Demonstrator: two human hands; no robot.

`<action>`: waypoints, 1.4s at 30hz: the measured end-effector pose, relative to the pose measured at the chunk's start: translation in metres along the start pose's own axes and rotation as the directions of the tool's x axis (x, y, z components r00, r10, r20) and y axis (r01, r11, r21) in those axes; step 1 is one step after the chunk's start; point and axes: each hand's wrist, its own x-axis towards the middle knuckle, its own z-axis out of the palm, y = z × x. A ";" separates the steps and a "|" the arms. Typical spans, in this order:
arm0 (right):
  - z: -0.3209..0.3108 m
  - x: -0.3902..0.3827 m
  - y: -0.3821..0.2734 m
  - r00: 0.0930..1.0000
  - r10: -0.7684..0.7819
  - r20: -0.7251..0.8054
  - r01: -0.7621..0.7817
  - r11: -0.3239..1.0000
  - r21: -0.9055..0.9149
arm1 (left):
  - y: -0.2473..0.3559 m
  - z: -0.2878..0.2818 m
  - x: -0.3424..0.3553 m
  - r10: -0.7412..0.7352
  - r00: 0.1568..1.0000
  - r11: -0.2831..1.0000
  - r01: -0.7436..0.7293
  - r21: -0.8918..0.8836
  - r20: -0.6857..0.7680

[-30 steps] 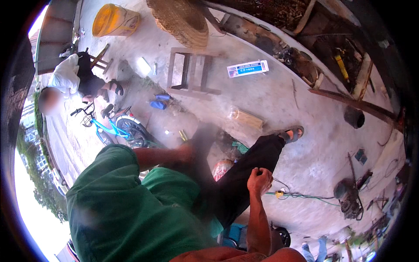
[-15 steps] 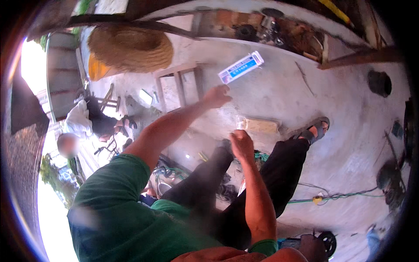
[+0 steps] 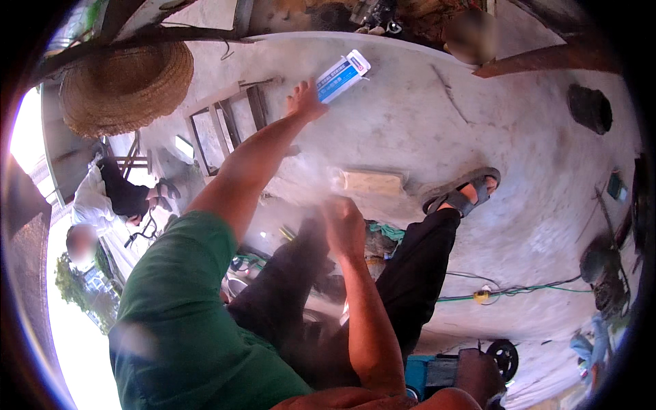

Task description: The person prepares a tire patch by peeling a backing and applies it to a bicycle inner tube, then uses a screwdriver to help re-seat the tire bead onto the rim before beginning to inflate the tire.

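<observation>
The left hand (image 3: 305, 102) has moved up beside the long box (image 3: 344, 76), near the far edge of the floor (image 3: 410, 123). Its fingers are spread, not gripping. The right hand (image 3: 345, 224) is curled; its grip can't be told. A clumsy bump might slide the box away

The box (image 3: 344, 76) is blue and white, the shirt (image 3: 184, 307) green, the trousers (image 3: 427, 263) black.

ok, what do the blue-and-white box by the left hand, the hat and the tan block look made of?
Blue-and-white box by the left hand: probably smooth printed card, given flat faces and straight edges.
Hat: likely straw, matte, coarse woven rings.
Tan block: wood or cardboard; dull, plain, too blurred to tell.
</observation>
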 end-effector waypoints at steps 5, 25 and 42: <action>-0.016 0.004 -0.017 0.987 0.102 0.124 -0.120 0.982 0.148 | -0.001 0.019 -0.006 0.012 0.998 0.985 -0.001 -0.173 0.061; -0.038 0.015 -0.026 0.955 -0.261 0.141 0.224 0.946 0.234 | -0.013 -0.086 -0.222 0.680 0.711 0.543 -0.329 -0.773 0.176; -0.047 0.015 -0.025 0.971 0.016 0.237 -0.209 0.534 0.819 | -0.033 -0.085 -0.274 0.609 0.560 0.486 0.297 -0.822 0.562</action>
